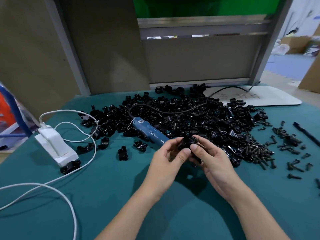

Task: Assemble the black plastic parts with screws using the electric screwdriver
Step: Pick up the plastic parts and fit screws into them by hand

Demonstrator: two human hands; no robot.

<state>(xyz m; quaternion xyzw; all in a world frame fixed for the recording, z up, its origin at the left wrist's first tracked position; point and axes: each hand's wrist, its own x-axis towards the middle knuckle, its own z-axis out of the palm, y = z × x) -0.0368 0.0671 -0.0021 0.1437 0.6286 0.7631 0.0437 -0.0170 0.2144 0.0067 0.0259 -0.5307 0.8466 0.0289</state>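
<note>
Both hands pinch one black plastic piece [187, 140] above the teal cloth [103, 187]. The left hand [166, 157] has thumb and fingertips curled on its near-left side. The right hand [213, 159] wraps it from the right, thumb on top. Fingers cover much of the piece, so I cannot tell whether this is a single part or two halves already mated.

Location: the held piece sits in front of the big pile of black parts [190, 115], just beside the nose of the electric screwdriver [149, 131]. The driver lies on the cloth, blue body angled toward the hands, and neither hand touches it. Screws [259, 151] are heaped and scattered to the right of the pile, near the right hand.

Handling judgement:
- Part looks light, rigid and moulded, with a glossy surface. Probably a bit slick under dry fingertips.
- Not fragile, but small; it could rotate in the pinch once driver torque is applied.
- Best hold is likely across the flat outer faces, leaving the screw hole uncovered and facing up.
- One hand will have to let go to fetch a screw and the driver, so the other needs a firm grip.

Other items: white power adapter [55, 144] with white cable [69, 201] at left.
</note>
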